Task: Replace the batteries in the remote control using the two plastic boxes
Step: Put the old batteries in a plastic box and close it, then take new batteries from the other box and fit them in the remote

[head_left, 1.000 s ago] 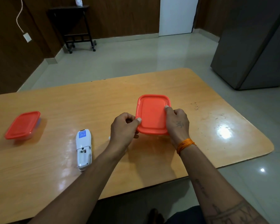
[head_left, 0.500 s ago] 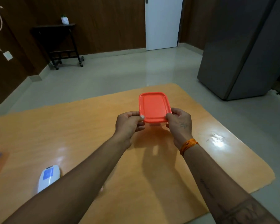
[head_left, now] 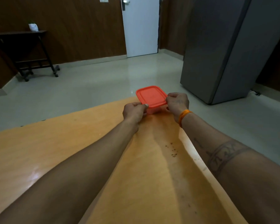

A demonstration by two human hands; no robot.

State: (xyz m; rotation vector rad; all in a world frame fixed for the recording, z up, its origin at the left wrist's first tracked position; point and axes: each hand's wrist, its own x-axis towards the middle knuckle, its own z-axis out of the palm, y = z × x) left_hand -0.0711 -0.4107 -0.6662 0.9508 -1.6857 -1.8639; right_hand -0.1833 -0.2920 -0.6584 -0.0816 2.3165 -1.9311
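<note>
A small clear plastic box with a red lid (head_left: 151, 96) is at the far right corner of the wooden table (head_left: 55, 151). My left hand (head_left: 134, 110) pinches the lid's near left edge, thumb on top. My right hand (head_left: 177, 102) grips the lid's right edge with curled fingers. Whether the box touches the table I cannot tell. The remote control and the second red-lidded box are out of view.
The table's right edge (head_left: 199, 157) runs close beside my right forearm, with dark crumbs (head_left: 172, 149) near it. A tall grey cabinet (head_left: 220, 49) stands on the floor to the right. A dark side table (head_left: 24, 50) stands far left by the wall, near a white door (head_left: 140, 26).
Both hands have carried the red-lidded box farther away, toward the table's far right corner. The view has swung up and right, so the remote and the other box have left the frame.
</note>
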